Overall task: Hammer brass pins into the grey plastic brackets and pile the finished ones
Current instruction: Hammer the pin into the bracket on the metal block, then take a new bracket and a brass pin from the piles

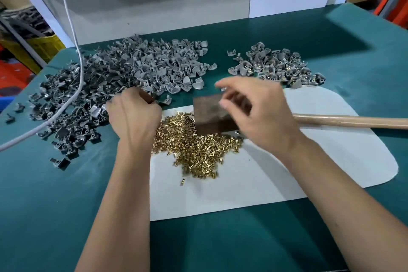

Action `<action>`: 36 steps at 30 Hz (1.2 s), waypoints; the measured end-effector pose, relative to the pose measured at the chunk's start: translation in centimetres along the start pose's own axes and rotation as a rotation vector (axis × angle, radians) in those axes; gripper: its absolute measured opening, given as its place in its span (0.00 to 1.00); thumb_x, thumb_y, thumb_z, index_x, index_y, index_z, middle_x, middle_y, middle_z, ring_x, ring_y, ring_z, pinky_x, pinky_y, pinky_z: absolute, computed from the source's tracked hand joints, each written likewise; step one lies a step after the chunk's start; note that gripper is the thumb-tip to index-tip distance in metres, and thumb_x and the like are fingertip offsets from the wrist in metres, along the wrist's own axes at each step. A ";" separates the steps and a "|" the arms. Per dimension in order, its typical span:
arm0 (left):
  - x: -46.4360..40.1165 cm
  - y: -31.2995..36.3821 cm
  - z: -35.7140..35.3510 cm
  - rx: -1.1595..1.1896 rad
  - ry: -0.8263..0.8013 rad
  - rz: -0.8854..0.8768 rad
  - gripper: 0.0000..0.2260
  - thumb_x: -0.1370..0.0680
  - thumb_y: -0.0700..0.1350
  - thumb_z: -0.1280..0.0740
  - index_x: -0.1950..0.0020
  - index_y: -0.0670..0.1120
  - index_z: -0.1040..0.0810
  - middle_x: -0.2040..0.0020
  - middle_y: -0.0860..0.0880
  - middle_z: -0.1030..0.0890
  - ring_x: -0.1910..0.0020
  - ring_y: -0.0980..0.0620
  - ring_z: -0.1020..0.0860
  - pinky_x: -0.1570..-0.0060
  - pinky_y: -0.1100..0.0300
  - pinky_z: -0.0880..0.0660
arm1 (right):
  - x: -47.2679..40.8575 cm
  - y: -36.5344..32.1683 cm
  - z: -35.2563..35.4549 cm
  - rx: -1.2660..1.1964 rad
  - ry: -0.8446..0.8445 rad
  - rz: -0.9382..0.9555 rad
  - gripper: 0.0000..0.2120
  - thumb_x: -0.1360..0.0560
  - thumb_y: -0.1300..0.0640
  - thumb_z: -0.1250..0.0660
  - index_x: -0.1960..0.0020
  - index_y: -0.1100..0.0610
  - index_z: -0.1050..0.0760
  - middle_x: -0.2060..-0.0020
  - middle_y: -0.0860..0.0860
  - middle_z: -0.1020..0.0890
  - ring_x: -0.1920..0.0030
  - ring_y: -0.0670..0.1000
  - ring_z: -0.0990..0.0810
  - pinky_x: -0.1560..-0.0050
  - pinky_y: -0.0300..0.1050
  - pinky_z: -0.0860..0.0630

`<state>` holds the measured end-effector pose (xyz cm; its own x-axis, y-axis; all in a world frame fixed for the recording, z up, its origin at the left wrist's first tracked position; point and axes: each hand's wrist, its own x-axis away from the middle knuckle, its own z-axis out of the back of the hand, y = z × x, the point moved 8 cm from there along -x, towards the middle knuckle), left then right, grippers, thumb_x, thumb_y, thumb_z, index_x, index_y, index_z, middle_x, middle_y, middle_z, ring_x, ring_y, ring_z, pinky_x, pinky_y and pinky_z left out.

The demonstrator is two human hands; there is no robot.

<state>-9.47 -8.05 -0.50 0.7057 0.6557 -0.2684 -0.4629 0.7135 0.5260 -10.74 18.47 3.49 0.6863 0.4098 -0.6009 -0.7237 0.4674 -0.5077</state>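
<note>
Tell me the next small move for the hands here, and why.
Probably the left hand should lift one grey bracket from the big pile onto the dark block. That hand is already at the pile's edge, the block's top looks bare, and the right hand hovers blurred over it, its grip unclear, near the brass pins.

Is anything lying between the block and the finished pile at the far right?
Nothing visible: only bare green mat and the white sheet's far edge separate the block from the finished pile. The right hand hovers blurred over that stretch.
</note>
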 end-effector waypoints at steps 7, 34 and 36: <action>-1.1 -2.2 0.4 0.211 -0.132 0.075 0.09 0.28 0.36 0.24 0.53 0.48 0.13 0.58 0.49 0.15 0.64 0.54 0.21 0.69 0.66 0.27 | 3.8 -9.7 -9.1 0.215 -0.524 0.458 0.14 0.19 0.43 0.37 0.42 0.49 0.20 0.49 0.43 0.21 0.41 0.50 0.31 0.41 0.48 0.29; -0.9 -0.3 -1.0 0.302 -0.162 -0.090 0.04 0.27 0.40 0.21 0.59 0.46 0.13 0.65 0.58 0.18 0.64 0.62 0.19 0.60 0.69 0.21 | 2.8 -7.8 -10.3 0.223 -0.443 0.388 0.06 0.25 0.61 0.27 0.52 0.51 0.17 0.57 0.44 0.18 0.49 0.52 0.26 0.46 0.51 0.28; -1.0 -0.5 -1.0 0.282 -0.156 -0.079 0.04 0.28 0.39 0.21 0.60 0.46 0.14 0.65 0.58 0.19 0.63 0.59 0.19 0.63 0.72 0.26 | 2.5 -7.9 -9.4 0.108 -0.392 0.383 0.04 0.25 0.63 0.26 0.53 0.55 0.17 0.58 0.47 0.18 0.52 0.54 0.25 0.49 0.51 0.25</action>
<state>-10.51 -8.79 -1.26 0.8173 0.5396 -0.2018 -0.2518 0.6497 0.7173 -4.05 8.45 0.21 0.3664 0.8172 -0.4450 -0.9293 0.2969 -0.2198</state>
